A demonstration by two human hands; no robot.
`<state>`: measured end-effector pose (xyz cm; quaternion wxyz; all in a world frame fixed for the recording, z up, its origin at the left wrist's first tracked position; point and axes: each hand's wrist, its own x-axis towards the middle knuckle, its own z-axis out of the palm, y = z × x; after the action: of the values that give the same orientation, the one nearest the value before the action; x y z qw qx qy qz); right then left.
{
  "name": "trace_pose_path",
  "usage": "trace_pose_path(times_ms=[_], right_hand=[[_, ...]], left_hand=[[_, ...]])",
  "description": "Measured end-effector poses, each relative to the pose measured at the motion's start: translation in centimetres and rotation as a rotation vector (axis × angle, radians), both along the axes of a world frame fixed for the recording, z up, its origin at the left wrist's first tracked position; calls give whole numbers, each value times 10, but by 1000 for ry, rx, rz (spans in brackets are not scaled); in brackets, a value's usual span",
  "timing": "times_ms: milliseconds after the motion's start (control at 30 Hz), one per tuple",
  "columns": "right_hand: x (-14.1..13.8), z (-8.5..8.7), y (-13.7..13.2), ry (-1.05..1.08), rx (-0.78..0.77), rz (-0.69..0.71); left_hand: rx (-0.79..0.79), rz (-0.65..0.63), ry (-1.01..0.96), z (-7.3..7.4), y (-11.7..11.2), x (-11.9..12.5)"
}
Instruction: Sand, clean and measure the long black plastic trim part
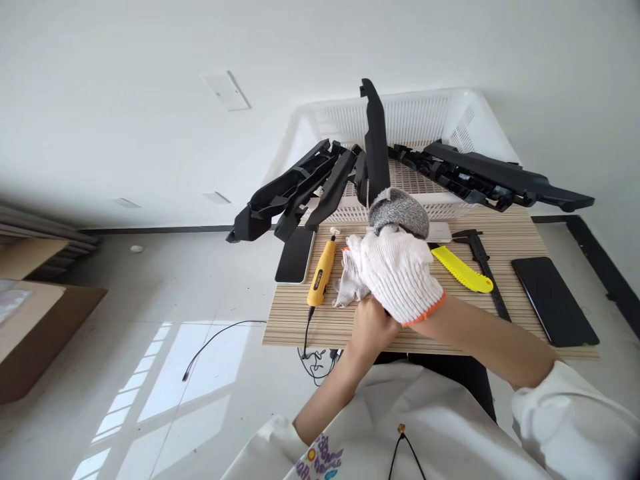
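Note:
A long black plastic trim piece (376,140) stands upright in front of me, its lower part hidden behind my hands. My right hand (400,273), in a white knit glove with an orange cuff, is closed on a speckled grey cloth (400,213) pressed against the piece. Below it, my bare left hand (373,323) is closed around the piece's lower end; its fingers are mostly hidden. A crumpled white glove (351,277) lies beside my hands. To its left rests a yellow corded rotary tool (321,273) with a pale tip.
A white plastic basket (480,107) stands behind, with several black trim pieces (295,180) leaning over its rim. The striped table (285,320) also bears a yellow-handled cutter (463,270), a caliper (483,260), a black phone (555,300) and another dark-screened device (295,257).

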<state>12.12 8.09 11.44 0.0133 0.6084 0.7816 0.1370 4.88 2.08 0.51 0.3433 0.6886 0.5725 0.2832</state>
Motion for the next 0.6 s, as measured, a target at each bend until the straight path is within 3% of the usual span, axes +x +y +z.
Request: trace_pose_path(times_ms=[67, 100, 200, 333, 433, 500, 600], right_hand=[[1, -2, 3, -212, 115, 52], [1, 0, 4, -207, 88, 89], [3, 9, 5, -24, -107, 141], [8, 3, -1, 135, -196, 38], [17, -7, -5, 185, -227, 53], [24, -13, -8, 208, -232, 142], [27, -20, -13, 302, -188, 139]], left_hand=[[-62, 40, 28, 2, -1, -1], [-84, 37, 41, 4, -2, -3], [-40, -109, 18, 10, -4, -8], [43, -287, 117, 27, -3, -23], [30, -374, 230, 51, 0, -43], [44, -389, 252, 72, -1, -60], [228, -187, 240, 101, -5, -79]])
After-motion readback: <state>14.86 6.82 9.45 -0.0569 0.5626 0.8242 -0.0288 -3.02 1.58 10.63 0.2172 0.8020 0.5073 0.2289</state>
